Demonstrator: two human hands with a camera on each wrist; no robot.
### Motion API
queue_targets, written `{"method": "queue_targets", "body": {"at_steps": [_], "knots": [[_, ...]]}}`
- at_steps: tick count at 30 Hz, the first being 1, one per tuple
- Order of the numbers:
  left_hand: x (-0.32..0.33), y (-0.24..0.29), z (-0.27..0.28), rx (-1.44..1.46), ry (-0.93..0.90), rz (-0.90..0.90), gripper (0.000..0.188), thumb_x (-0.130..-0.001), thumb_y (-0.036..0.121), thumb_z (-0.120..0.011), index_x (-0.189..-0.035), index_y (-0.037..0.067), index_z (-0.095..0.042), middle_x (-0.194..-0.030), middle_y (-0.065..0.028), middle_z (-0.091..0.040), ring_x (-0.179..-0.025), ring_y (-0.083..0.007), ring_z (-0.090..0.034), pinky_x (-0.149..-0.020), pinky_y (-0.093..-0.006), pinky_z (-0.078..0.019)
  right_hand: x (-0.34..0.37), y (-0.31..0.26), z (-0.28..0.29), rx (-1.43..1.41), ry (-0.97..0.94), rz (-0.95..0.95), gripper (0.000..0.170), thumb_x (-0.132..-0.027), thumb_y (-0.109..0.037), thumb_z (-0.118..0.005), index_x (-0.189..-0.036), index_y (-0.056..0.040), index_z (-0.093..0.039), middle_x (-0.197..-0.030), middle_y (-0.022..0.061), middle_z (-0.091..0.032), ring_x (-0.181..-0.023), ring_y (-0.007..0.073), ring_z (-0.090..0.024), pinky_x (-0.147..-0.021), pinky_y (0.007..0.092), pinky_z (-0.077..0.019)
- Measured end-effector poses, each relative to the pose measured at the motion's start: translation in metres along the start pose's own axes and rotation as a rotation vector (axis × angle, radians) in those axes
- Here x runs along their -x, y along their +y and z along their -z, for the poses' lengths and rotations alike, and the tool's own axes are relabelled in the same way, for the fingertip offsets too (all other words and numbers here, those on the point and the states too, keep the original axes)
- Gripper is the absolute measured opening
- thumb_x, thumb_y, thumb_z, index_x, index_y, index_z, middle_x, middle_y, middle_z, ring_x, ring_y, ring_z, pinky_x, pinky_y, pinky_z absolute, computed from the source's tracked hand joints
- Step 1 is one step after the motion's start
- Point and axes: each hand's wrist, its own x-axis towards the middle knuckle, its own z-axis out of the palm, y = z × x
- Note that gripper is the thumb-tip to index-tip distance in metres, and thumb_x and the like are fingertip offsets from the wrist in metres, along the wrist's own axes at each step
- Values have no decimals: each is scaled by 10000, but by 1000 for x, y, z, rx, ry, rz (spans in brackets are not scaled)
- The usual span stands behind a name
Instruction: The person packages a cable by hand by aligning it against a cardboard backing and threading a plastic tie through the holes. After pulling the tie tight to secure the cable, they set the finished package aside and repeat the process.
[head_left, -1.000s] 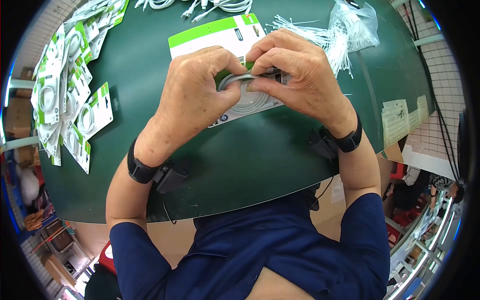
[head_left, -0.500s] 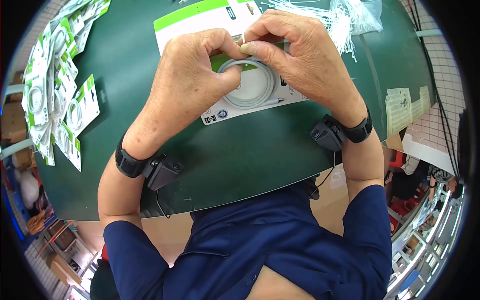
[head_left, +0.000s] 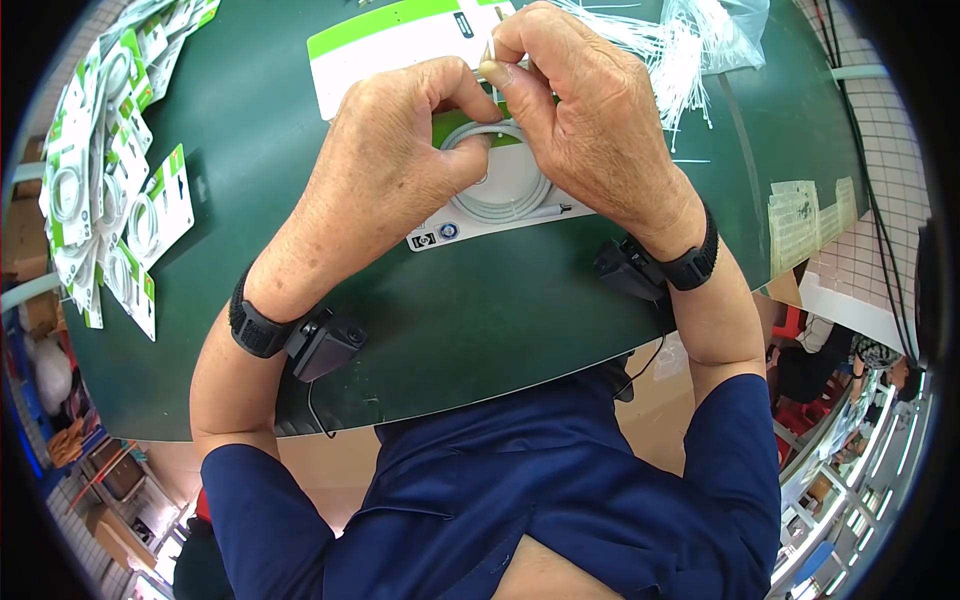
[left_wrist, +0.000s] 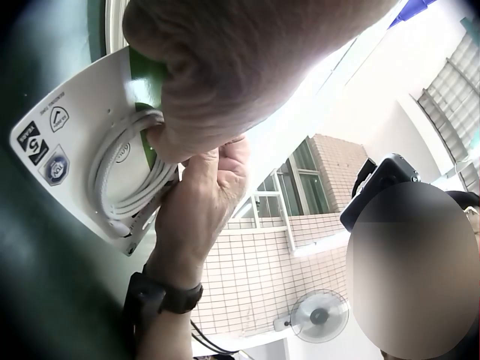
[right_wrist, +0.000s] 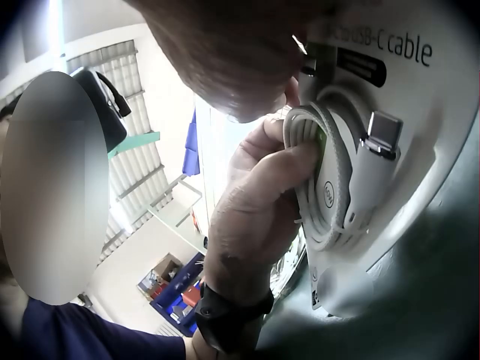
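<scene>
A white charging cable lies coiled against a white-and-green packaging card. My left hand pinches the top of the coil, its thumb inside the loop. The right hand is just above, thumb and forefinger pinching a thin white cable tie that rises from the coil's top. In the right wrist view the left thumb presses on the coil beside a USB-C plug. Printed logos on the card show in the left wrist view, where the near left hand hides the pinched spot.
Many carded cables are heaped at the left of the green table. Loose white cable ties and a clear plastic bag lie at the back right. Another white panel with a green edge lies beyond the hands.
The right hand has moved up from the coil, and more of the cable tie shows between the hands. The left hand stays at the coil's top.
</scene>
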Motion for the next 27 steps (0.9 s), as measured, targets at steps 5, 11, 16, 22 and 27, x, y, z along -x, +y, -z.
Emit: {"method": "queue_targets", "body": {"at_steps": [5,11,16,22,27], "knots": [[2,-2,-2,0,4,-25,174,-788,3,-672,-957,-23,-705,-805,-130,-718,-672,-216,-637,-662,-359,-528,0,1,-4,-17,41,8,66,-964,-15,-661,-961,-20,-595,-836,172,-598,-709,365,-635,-616,421,-506],[1,-4,-3,-4,-16,-26,173,-782,7,-669,-952,-18,-693,-785,-130,-698,-653,-230,-608,-649,-366,-511,-5,-3,0,-4,46,35,67,-962,-4,-659,-960,-20,-594,-826,167,-595,-695,363,-636,-598,422,-502],[1,-4,-3,3,-20,-14,164,-779,9,-670,-940,-15,-693,-778,-120,-692,-655,-207,-597,-646,-359,-503,-21,-36,27,18,-300,-553,75,-958,-30,-680,-978,-22,-609,-849,170,-622,-709,357,-654,-608,416,-515],[0,-5,-1,57,-1,-6,167,-766,-6,-673,-932,-22,-690,-779,-108,-695,-689,-173,-612,-672,-346,-520,-7,-31,14,-156,-231,-685,101,-903,8,-748,-995,-5,-708,-897,82,-716,-787,196,-694,-736,308,-563],[0,2,5,120,-1,26,163,-763,-19,-670,-925,-35,-682,-785,-111,-703,-723,-181,-645,-703,-338,-541,-13,-26,22,-174,-217,-564,137,-883,41,-754,-1002,-24,-735,-893,89,-713,-787,203,-692,-696,313,-545]]}}
